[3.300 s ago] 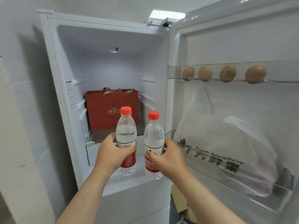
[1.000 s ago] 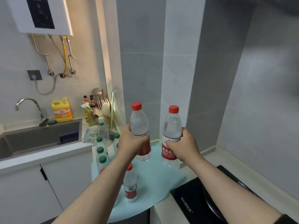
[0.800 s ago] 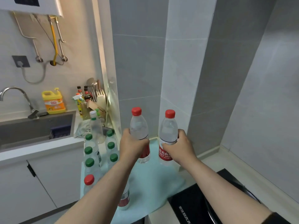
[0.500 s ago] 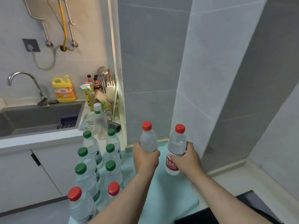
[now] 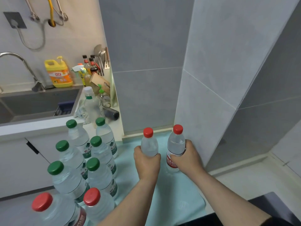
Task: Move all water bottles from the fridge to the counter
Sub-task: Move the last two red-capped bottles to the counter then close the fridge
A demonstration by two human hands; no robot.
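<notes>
My left hand is shut on a red-capped water bottle. My right hand is shut on a second red-capped water bottle with a red label. Both bottles stand upright, low over the pale blue mat on the counter, near the grey tiled corner; I cannot tell whether their bases touch the mat. To the left stand several green-capped water bottles and two red-capped bottles at the front. The fridge is out of sight.
A sink with a tap lies at the left. A yellow detergent jug, sauce bottles and utensils stand behind it. A black hob edges the bottom right. A tiled wall column rises close on the right.
I have turned from the open fridge to the counter, carrying both bottles. In the last second both hands lowered them towards the blue mat near the wall corner.
</notes>
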